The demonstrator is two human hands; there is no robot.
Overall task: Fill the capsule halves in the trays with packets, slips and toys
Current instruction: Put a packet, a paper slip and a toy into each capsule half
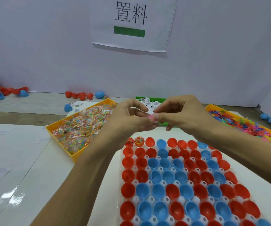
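pink toy with white slip: pinched between your left hand and right hand, over the tray | probably bundling them for one drop | capsule halves mostly unfilled

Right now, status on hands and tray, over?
Both hands pinch small items above tray: left hand, right hand. Capsule tray mostly unfilled; two far-left halves hold contents. Nothing blocking.
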